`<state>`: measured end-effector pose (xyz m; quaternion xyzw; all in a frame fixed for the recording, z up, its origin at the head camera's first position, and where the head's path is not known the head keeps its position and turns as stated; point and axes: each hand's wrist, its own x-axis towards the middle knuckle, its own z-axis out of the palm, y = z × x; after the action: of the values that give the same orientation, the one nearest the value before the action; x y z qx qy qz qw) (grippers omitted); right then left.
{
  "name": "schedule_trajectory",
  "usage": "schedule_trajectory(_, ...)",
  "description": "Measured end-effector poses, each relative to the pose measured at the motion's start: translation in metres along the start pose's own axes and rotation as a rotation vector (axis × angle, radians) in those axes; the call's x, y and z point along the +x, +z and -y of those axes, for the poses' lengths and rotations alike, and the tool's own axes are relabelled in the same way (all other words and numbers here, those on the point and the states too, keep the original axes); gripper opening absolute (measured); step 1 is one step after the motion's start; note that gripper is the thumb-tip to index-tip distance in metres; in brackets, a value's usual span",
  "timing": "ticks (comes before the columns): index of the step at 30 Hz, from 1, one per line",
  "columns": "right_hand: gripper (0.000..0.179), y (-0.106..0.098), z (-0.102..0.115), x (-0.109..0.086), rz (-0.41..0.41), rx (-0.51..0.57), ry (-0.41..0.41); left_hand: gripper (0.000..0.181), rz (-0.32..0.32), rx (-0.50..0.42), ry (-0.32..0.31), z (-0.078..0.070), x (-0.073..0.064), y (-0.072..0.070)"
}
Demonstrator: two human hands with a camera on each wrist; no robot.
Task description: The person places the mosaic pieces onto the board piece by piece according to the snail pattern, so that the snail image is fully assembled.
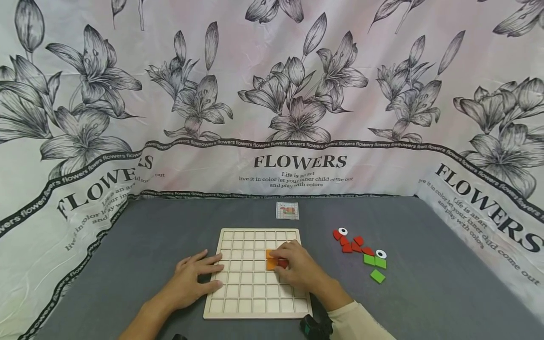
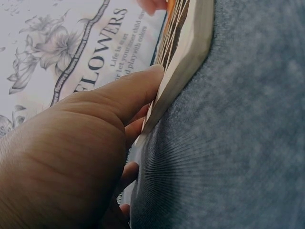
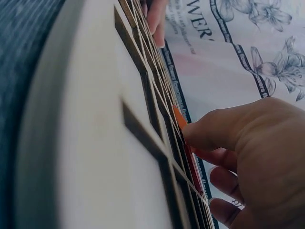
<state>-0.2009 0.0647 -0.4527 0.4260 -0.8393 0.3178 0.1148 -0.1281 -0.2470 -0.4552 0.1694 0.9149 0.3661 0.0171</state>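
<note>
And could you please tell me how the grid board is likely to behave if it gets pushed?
The grid board would probably stay stiff, since it looks thick and wooden. It seems more apt to slide than tip, lying flat and broad on the grey table. The left hand touching its side may also steady it.

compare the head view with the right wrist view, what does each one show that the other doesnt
Only the head view shows the small picture card, the green pieces, the loose red pieces and the white rounds with dark centres.

Only the right wrist view shows, close and low, the shaded sides of the grid ridges.

Both show the board, the right grip at an orange piece and a red piece, part of the left grip, and the flowered cloth.
</note>
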Motion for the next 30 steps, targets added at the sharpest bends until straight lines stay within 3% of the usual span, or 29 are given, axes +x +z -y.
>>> schedule_trajectory(8, 0.033, 0.001, -0.001, 0.002, -0.004, 0.009, -0.002, 0.05, -0.005, -0.001, -0.002, -0.001, 0.0, -0.002)
schedule_trajectory(15, 0.031, -0.005, -0.001, 0.003, -0.098, 0.016, -0.02, 0.05, 0.005, -0.011, 0.007, -0.002, 0.0, -0.001)
schedule_trajectory(21, 0.03, -0.023, -0.001, 0.0, -0.147, 0.055, 0.041, 0.05, -0.004, -0.019, 0.008, -0.003, 0.0, 0.0)
schedule_trajectory(30, 0.037, -0.058, -0.01, -0.007, -0.244, -0.058, 0.007, 0.05, -0.007, -0.022, -0.001, -0.001, 0.0, -0.001)
